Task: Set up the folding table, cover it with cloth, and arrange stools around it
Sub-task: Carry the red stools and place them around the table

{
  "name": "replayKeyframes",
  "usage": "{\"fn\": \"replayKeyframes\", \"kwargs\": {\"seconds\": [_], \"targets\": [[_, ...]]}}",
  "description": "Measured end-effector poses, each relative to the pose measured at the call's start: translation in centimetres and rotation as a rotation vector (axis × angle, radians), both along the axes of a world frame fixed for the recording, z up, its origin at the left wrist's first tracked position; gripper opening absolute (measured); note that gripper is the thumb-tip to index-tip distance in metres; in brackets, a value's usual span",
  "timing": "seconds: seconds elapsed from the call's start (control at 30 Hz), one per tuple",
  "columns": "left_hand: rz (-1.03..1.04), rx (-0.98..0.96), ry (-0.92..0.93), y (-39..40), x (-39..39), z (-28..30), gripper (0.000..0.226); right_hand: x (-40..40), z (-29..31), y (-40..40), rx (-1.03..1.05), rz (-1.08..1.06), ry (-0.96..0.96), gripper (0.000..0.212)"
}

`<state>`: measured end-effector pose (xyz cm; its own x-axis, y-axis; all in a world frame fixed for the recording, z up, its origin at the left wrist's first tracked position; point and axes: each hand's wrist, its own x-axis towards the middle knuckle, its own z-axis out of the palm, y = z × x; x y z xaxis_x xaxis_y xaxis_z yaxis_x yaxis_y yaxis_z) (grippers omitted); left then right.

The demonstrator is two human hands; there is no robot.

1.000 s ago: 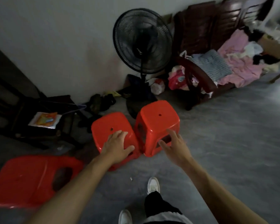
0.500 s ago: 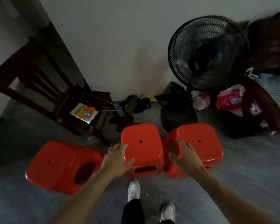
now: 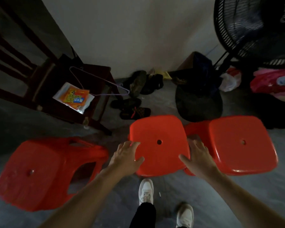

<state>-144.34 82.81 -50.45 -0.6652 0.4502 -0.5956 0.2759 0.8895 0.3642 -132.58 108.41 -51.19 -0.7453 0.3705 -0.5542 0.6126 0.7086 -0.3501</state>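
While both hands, left hand (image 3: 124, 157) and right hand (image 3: 198, 159), clasp the middle red stool (image 3: 159, 144) by its seat edges, lift it straight, clear of the neighbouring stool (image 3: 237, 144).

Both forearms bare, no sleeves in view. Left hand (image 3: 124, 159) and right hand (image 3: 198, 159): no gloves, rings or watch visible. Black trousers (image 3: 144, 214), one leg showing. White lace-up sneakers (image 3: 146, 190) on both feet, right one blurred, greyer in dim light.
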Motion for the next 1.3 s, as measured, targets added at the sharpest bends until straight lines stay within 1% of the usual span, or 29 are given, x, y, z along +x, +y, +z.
{"fn": "replayKeyframes", "kwargs": {"seconds": [0.1,0.2,0.3,0.43,0.53,0.67,0.73,0.83,1.0,1.1,1.3], "targets": [[0.004,-0.019,-0.030,-0.1,-1.5,-3.9,0.079,-0.8,-3.9,-0.3,0.024,0.036,-0.068,0.092],[0.005,-0.044,-0.055,0.7,-2.4,-7.4,0.079,-2.2,-6.9,-0.1,0.019,0.035,-0.102,0.100],[-0.001,-0.106,-0.068,1.5,-2.9,-10.1,0.084,-3.8,-9.0,0.2,0.009,0.018,-0.127,0.106],[0.058,-0.112,-0.124,1.9,-2.9,-12.9,0.091,-5.3,-11.2,0.3,-0.006,0.006,-0.138,0.113],[0.099,-0.061,-0.172,1.7,-2.5,-13.7,0.094,-5.7,-12.0,0.4,-0.017,-0.031,-0.126,0.109],[0.208,0.084,-0.173,1.2,-2.1,-14.1,0.092,-5.7,-12.7,1.1,-0.097,-0.043,-0.107,0.108],[0.251,0.115,-0.179,1.0,-2.1,-14.3,0.090,-5.7,-12.8,1.4,-0.115,-0.051,-0.105,0.107],[0.278,0.112,-0.190,1.2,-1.9,-13.9,0.092,-5.5,-12.5,1.6,-0.142,-0.074,-0.085,0.105],[0.295,0.149,-0.138,0.3,-1.5,-12.0,0.090,-4.2,-10.7,1.0,-0.142,-0.080,-0.050,0.103],[0.289,0.162,-0.113,-0.5,-1.3,-9.1,0.090,-3.6,-7.7,0.1,-0.133,-0.087,-0.018,0.103],[0.293,0.207,-0.034,-2.2,0.7,-1.4,0.087,-2.0,0.6,-1.1,-0.129,-0.044,-0.001,0.103]]}}
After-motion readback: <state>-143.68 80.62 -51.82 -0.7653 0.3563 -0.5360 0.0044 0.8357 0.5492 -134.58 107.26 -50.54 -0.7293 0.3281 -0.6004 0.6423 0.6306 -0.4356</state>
